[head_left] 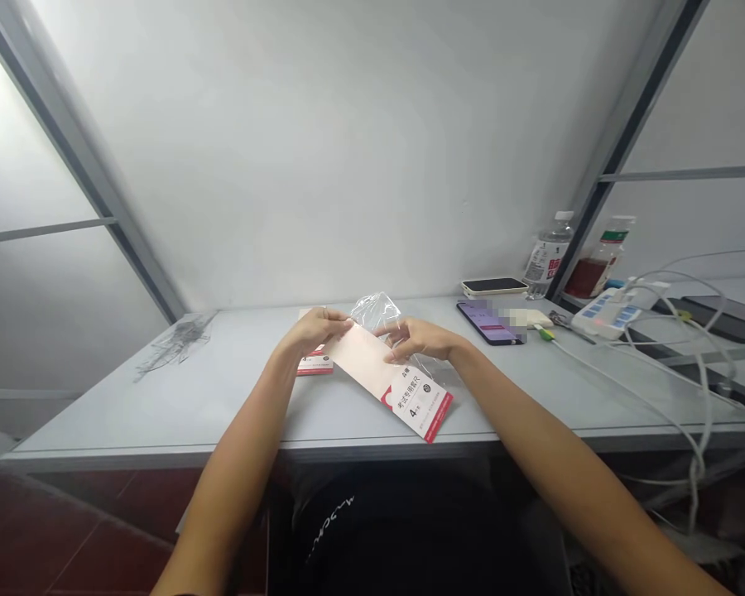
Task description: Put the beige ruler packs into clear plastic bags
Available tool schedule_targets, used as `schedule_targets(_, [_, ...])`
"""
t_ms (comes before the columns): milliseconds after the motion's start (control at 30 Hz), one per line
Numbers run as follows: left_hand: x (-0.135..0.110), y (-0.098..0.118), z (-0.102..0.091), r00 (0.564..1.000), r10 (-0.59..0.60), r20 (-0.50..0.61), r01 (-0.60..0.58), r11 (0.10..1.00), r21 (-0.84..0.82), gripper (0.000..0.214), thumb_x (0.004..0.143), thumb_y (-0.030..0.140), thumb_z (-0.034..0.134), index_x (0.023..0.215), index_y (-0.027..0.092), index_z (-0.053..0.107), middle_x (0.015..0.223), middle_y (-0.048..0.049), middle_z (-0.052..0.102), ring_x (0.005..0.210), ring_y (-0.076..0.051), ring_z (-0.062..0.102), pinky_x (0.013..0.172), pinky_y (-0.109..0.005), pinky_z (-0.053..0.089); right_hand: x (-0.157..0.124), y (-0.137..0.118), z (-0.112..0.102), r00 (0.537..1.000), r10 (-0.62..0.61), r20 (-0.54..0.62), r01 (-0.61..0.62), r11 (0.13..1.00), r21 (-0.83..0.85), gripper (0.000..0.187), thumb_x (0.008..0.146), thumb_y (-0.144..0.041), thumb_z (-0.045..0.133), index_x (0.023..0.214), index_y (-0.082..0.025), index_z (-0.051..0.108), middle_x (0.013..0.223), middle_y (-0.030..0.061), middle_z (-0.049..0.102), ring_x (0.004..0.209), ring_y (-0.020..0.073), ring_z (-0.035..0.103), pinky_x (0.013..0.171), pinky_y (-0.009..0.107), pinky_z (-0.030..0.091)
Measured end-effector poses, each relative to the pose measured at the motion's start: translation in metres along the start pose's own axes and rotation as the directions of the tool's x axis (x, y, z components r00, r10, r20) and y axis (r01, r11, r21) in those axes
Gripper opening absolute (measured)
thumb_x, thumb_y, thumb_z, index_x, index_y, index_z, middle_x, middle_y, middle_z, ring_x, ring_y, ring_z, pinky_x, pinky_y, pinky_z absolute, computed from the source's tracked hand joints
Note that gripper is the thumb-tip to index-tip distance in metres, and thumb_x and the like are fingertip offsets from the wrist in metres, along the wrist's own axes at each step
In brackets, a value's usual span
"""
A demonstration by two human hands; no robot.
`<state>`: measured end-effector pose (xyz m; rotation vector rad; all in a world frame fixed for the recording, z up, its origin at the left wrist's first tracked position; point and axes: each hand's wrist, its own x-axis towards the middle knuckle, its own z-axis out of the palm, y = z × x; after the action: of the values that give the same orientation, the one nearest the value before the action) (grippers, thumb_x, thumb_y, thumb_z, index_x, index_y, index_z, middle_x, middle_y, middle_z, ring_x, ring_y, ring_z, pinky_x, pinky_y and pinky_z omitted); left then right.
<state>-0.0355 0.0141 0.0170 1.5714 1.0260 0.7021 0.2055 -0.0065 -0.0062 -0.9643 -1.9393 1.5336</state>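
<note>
A long pale card (363, 356) with a red and white printed end slants across the desk in front of me. My left hand (316, 329) pinches its upper left end between thumb and fingers. At the card's right edge is my right hand (419, 339), fingers curled around part of a crinkled clear plastic bag (377, 308). The bag rises behind both hands and also shows under the right wrist. A second card (318, 366) with the same red strip lies flat under my left hand, mostly covered by it.
On the right stand a clear bottle (545, 261) and a bottle of dark red liquid (596, 263). Two phones, one with a lit screen (487, 321), lie nearby. White cables run from a power strip (617, 310) over the desk edge. Dark scribble-like strands (183, 339) lie left.
</note>
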Motion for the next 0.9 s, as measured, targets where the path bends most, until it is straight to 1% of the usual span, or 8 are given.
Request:
schedule_targets(67, [0.002, -0.0025, 0.0018, 0.999, 0.038, -0.037, -0.036, 0.998, 0.054, 0.025, 0.063, 0.038, 0.069, 0.059, 0.015, 0.06, 0.055, -0.0002, 0.052, 0.049, -0.01, 0.046, 0.047, -0.022, 0.034, 0.0002, -0.0007, 0.0006, 1.0, 0.003, 0.002, -0.003, 1.0, -0.005, 0.061, 0.059, -0.021, 0.076, 0.117, -0.019, 0.056, 0.073, -0.0006, 0.061, 0.064, 0.0134, 0.059, 0.055, 0.023, 0.046])
schedule_targets(167, [0.0035, -0.0042, 0.003, 0.993, 0.063, -0.102, -0.051, 0.992, 0.119, 0.03, 0.062, 0.038, 0.07, 0.052, 0.015, 0.054, 0.051, 0.0015, 0.047, 0.046, -0.007, 0.04, 0.044, -0.021, 0.03, 0.0002, -0.0019, 0.0011, 1.0, 0.011, 0.001, -0.011, 1.0, 0.006, 0.065, 0.058, -0.021, 0.077, 0.119, -0.02, 0.055, 0.078, 0.0009, 0.063, 0.068, 0.0146, 0.06, 0.057, 0.024, 0.046])
schedule_targets(333, [0.0035, -0.0034, 0.0017, 0.995, 0.053, -0.083, -0.047, 0.996, 0.077, 0.034, 0.061, 0.043, 0.071, 0.054, 0.015, 0.051, 0.054, 0.0005, 0.05, 0.048, -0.009, 0.045, 0.044, -0.022, 0.034, -0.0006, -0.003, 0.0007, 1.0, 0.012, -0.001, -0.012, 0.999, 0.052, 0.063, 0.057, -0.021, 0.077, 0.116, -0.019, 0.056, 0.073, 0.0001, 0.063, 0.064, 0.0137, 0.059, 0.054, 0.023, 0.045])
schedule_targets(467, [0.0015, 0.0005, 0.004, 0.991, 0.064, -0.121, -0.063, 0.998, 0.016, 0.035, 0.062, 0.049, 0.068, 0.062, 0.015, 0.057, 0.058, -0.0009, 0.056, 0.049, -0.012, 0.051, 0.046, -0.024, 0.038, -0.0001, -0.0024, 0.0007, 1.0, 0.004, -0.03, -0.001, 0.994, 0.111, 0.06, 0.056, -0.019, 0.078, 0.112, -0.017, 0.057, 0.067, -0.0018, 0.061, 0.059, 0.0125, 0.056, 0.052, 0.023, 0.043])
schedule_targets(567, [-0.0001, 0.0029, 0.0046, 0.993, 0.113, -0.032, -0.115, 0.992, -0.047, 0.035, 0.064, 0.047, 0.068, 0.073, 0.014, 0.063, 0.072, -0.0043, 0.063, 0.06, -0.014, 0.058, 0.054, -0.026, 0.043, 0.0011, -0.0013, 0.0003, 0.994, -0.009, -0.104, 0.024, 0.989, 0.143, 0.059, 0.054, -0.019, 0.079, 0.109, -0.016, 0.058, 0.066, -0.0016, 0.061, 0.056, 0.012, 0.056, 0.049, 0.022, 0.042])
schedule_targets(633, [0.0008, 0.0018, 0.0033, 0.995, 0.101, 0.025, -0.1, 0.994, -0.048, 0.034, 0.062, 0.044, 0.07, 0.076, 0.013, 0.063, 0.074, -0.0055, 0.064, 0.063, -0.015, 0.059, 0.055, -0.026, 0.043, 0.0019, -0.0004, -0.0002, 0.994, -0.005, -0.106, 0.021, 0.988, 0.155, 0.057, 0.054, -0.019, 0.079, 0.107, -0.017, 0.058, 0.067, -0.001, 0.062, 0.058, 0.0126, 0.057, 0.05, 0.022, 0.043])
schedule_targets(800, [0.0065, -0.0056, 0.0002, 0.993, 0.077, -0.084, -0.073, 0.996, 0.049, 0.033, 0.062, 0.044, 0.07, 0.063, 0.014, 0.056, 0.06, -0.0013, 0.057, 0.053, -0.011, 0.053, 0.049, -0.023, 0.038, 0.0037, 0.0009, -0.0003, 0.998, 0.022, -0.053, -0.014, 0.989, 0.148, 0.059, 0.055, -0.02, 0.079, 0.11, -0.016, 0.057, 0.071, 0.0001, 0.064, 0.06, 0.0134, 0.059, 0.051, 0.023, 0.044])
schedule_targets(900, [0.0064, -0.0052, 0.0025, 0.989, 0.101, -0.106, -0.096, 0.994, 0.056, 0.033, 0.064, 0.044, 0.069, 0.061, 0.014, 0.054, 0.058, -0.0001, 0.055, 0.051, -0.011, 0.051, 0.049, -0.023, 0.038, 0.0043, 0.0001, 0.0007, 0.998, 0.026, -0.058, -0.018, 0.99, 0.14, 0.06, 0.056, -0.021, 0.079, 0.111, -0.016, 0.057, 0.073, 0.0011, 0.064, 0.063, 0.0143, 0.06, 0.051, 0.023, 0.044])
